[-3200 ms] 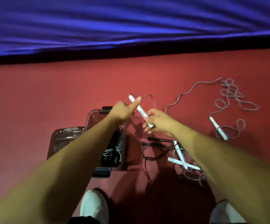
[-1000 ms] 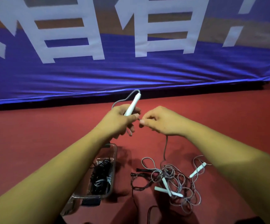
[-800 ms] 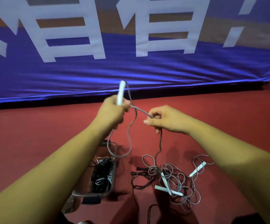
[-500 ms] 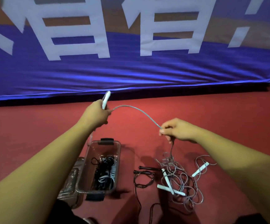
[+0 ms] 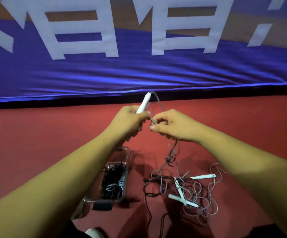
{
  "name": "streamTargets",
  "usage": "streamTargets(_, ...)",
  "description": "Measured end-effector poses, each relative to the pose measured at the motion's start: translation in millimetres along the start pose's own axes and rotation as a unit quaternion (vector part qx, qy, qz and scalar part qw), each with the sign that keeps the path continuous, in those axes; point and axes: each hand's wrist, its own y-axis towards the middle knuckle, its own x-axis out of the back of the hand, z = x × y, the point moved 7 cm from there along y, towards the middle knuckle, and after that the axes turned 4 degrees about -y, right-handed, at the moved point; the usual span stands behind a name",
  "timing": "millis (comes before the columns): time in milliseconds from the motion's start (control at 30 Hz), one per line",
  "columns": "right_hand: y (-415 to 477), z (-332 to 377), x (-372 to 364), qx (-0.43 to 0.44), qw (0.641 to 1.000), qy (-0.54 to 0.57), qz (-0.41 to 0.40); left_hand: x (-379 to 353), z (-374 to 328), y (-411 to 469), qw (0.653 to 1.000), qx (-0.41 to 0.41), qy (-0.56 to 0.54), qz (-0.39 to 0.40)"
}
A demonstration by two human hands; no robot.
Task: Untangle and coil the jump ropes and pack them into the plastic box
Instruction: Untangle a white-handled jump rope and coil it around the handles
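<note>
Red floor (image 5: 36,134) runs beneath everything. Nearest the person, a clear plastic box (image 5: 126,162) sits on it under the left forearm, holding coiled black and grey ropes (image 5: 113,182). Just right of the box lies a tangle of grey and black ropes (image 5: 187,191) with several white handles (loops overlapping, ends hard to trace). Above this, the left hand (image 5: 128,122) is closed around a white handle (image 5: 143,103) that points up and away. The right hand (image 5: 172,125), almost touching it, pinches the grey cord (image 5: 159,103) between thumb and fingers; cord hangs from it down to the tangle. Beyond hangs a blue banner (image 5: 139,73) with white lettering.
</note>
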Motion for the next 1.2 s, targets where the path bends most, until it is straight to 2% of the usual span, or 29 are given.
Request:
streamTargets(133,1.1,-59.0,-0.1,-0.082,0.994,0.068,-0.015,30.7,-7.8,14.1,0.971,-0.016,-0.208,-0.119)
streamTargets(200,-5.1,-86.3,-1.6,-0.122,0.990,0.065,-0.018,42.7,6.0,17.6,0.950,0.012,-0.266,-0.161)
streamTargets(267,-9.9,-96.0,-11.2,-0.144,0.989,0.034,0.016,48.7,22.5,18.0,0.929,0.049,-0.311,-0.195)
streamTargets(367,-5.9,-84.0,-19.8,-0.142,0.988,0.058,0.018,60.7,30.5,20.8,0.924,0.056,-0.302,-0.229)
streamTargets(500,5.3,-57.6,0.0,-0.116,0.990,0.013,-0.081,75.4,30.6,17.4,0.949,0.057,-0.190,-0.246)
streamTargets(600,5.3,-34.5,-1.5,-0.082,0.995,-0.027,-0.041,56.7,8.1,9.0,0.974,-0.017,-0.135,-0.181)
streamTargets(700,5.2,-6.1,-2.7,-0.029,0.997,-0.059,-0.026,11.4,-12.5,-0.1,0.996,-0.067,-0.056,-0.031)
streamTargets(800,7.5,4.9,8.7,-0.008,0.997,-0.038,-0.067,-12.4,-6.9,-4.9,0.995,-0.033,0.048,0.079)
streamTargets(867,6.5,-0.6,11.0,-0.008,0.998,-0.026,-0.053,-10.9,-3.7,-6.0,0.990,-0.020,0.108,0.086)
streamTargets(967,2.6,-18.7,4.9,-0.017,0.999,-0.042,-0.018,7.2,-7.1,4.9,0.987,-0.045,0.155,-0.013)
streamTargets(1033,-1.1,-46.4,-0.1,-0.066,0.996,-0.062,0.014,34.9,-7.4,17.3,0.986,-0.060,0.109,-0.112)
streamTargets(1100,-11.4,-80.7,-6.8,-0.141,0.988,-0.029,0.060,73.2,-3.5,23.9,0.976,-0.056,0.053,-0.202)
streamTargets(1200,-22.9,-107.4,-3.8,-0.182,0.981,-0.002,0.072,109.2,15.0,28.0,0.971,-0.021,0.056,-0.233)
